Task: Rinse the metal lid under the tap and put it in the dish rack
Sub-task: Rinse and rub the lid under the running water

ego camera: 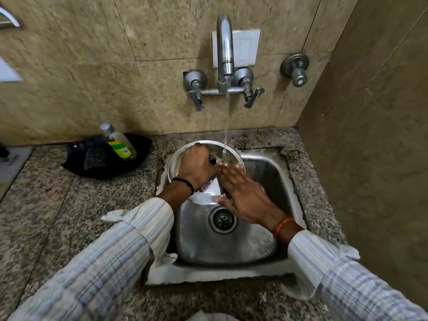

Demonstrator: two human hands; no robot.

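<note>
A round metal lid (pixel 228 156) is held over the sink's far left corner, under a thin stream of water from the tap (pixel 224 47). My left hand (pixel 196 167) is closed around the lid's black knob and covers much of the lid. My right hand (pixel 240 191) lies flat on the lid's wet surface with its fingers spread, touching it near the falling water. No dish rack is in view.
The steel sink (pixel 273 172) with its drain (pixel 222 219) is set into a speckled granite counter (pixel 58 216). A black tray (pixel 97 170) at the back left holds a soap bottle (pixel 119 142) and a scrubber. A side wall stands close on the right.
</note>
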